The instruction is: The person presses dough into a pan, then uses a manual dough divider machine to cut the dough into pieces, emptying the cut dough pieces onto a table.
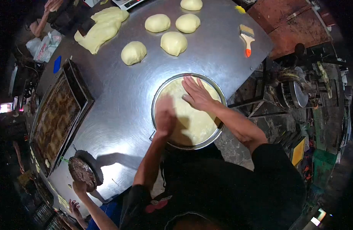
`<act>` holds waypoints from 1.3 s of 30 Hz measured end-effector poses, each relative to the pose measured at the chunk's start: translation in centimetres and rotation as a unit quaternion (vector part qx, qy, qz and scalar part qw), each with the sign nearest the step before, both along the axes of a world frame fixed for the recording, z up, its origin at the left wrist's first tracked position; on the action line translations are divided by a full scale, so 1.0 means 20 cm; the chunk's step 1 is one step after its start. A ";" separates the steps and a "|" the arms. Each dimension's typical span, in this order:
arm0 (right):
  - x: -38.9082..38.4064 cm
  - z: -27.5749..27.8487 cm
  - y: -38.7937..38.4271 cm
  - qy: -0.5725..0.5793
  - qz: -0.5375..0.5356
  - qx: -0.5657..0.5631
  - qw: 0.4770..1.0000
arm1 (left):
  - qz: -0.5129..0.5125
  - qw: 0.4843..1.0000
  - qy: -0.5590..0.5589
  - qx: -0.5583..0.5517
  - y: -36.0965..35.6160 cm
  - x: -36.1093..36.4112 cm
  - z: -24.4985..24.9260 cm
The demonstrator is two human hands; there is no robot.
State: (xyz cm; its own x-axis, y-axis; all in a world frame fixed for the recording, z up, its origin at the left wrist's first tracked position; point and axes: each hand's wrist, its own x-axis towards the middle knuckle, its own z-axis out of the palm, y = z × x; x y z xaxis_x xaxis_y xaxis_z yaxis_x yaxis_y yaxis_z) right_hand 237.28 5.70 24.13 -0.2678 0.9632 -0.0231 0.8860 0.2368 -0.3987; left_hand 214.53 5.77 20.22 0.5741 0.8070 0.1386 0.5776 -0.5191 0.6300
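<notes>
A round metal pan [223,96] at the table's near edge holds a flat sheet of pale dough [192,124] that covers its bottom. My right hand [198,94] lies on the dough near the pan's far side, palm down, with its fingers spread and nothing held. Over the left part of the dough is my left hand [165,117], smeared by motion, so its fingers cannot be made out. Beyond the pan, several smooth dough balls [174,43] sit on the metal table [119,96].
A dough slab [103,28] lies at the far left, and a brush [247,38] at the far right. Dark baking trays [56,119] stand on the left. At lower left, a co-worker's hand [80,188] is by a pan of dark paste [82,172]. Another person is at the upper left.
</notes>
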 end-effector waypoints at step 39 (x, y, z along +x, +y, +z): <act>-0.08 -0.03 -0.03 -0.053 -0.024 -0.016 0.998 | 0.185 0.976 0.115 0.026 -0.16 -0.06 0.21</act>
